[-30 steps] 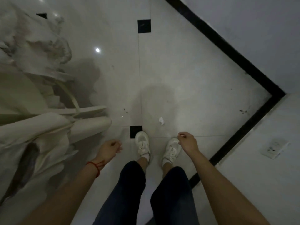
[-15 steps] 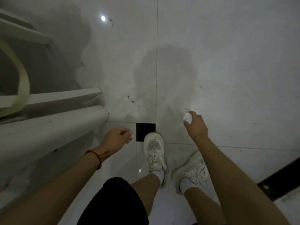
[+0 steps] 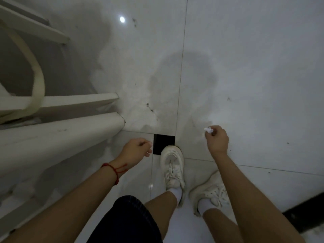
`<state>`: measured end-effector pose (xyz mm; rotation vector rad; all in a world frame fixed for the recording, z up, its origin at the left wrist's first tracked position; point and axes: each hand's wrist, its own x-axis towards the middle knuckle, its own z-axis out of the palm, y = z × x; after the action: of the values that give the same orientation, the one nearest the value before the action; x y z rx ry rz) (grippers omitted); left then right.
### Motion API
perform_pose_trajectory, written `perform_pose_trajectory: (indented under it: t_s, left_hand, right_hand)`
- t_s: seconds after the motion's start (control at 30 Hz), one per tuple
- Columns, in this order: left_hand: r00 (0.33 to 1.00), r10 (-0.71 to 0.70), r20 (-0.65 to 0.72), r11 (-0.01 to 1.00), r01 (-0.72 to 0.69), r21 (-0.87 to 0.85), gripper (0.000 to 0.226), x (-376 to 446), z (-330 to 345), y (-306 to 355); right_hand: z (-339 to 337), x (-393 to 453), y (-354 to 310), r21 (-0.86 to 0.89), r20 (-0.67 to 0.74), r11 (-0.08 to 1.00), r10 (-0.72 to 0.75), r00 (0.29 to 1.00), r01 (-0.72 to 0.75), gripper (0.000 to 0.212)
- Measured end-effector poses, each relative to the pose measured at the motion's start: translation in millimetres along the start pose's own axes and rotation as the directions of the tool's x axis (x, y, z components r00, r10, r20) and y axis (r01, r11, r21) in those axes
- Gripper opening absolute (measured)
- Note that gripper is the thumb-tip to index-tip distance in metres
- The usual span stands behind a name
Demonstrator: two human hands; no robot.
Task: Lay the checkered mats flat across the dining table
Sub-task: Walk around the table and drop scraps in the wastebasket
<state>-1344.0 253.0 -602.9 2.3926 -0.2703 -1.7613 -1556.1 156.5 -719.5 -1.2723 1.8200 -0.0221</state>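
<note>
No checkered mats and no dining table top show in this view; I look straight down at a pale tiled floor [image 3: 245, 67]. My right hand [image 3: 217, 140] hangs low over the floor with its fingers pinched on a small white scrap [image 3: 208, 129], a crumpled bit of paper or tissue. My left hand [image 3: 135, 151] is loosely curled with nothing in it, a red string around its wrist. My two white sneakers [image 3: 172, 165] stand below the hands.
A cream-coloured furniture frame with rails [image 3: 61, 132] and a curved strap [image 3: 37, 78] fills the left side. A black tile inset [image 3: 164, 143] sits by my left foot. A black border strip [image 3: 305, 206] runs at the lower right.
A second ago the white scrap lay on the floor ahead of my feet. I bent down toward it, and my right hand now holds it pinched and slightly lifted. The left hand stayed curled.
</note>
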Motion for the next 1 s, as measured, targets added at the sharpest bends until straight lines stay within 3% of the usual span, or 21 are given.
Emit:
perform_pose_trajectory:
  t_s: [0.4,0.6,0.73,1.0]
  left_hand:
    - [0.999,0.041,0.033,0.981,-0.034,-0.190,0.016,-219,-40,81]
    - [0.999,0.034,-0.024,0.965,-0.039,-0.258,0.017,-333,-82,117]
    - [0.995,0.073,-0.065,0.951,-0.089,-0.296,0.013,-377,-110,142]
    - [0.987,0.114,-0.111,0.936,-0.144,-0.321,0.023,-411,-139,221]
  right_hand:
    - [-193,-150,-110,0.049,0.016,0.996,-0.074,0.997,0.073,0.011]
    - [-302,-219,-177,0.091,-0.017,0.994,-0.060,0.998,0.062,0.009]
    - [-357,-244,-217,0.134,-0.053,0.989,-0.054,0.997,0.061,0.014]
    - [-434,-242,-271,0.051,-0.037,0.990,-0.130,0.991,0.131,0.012]
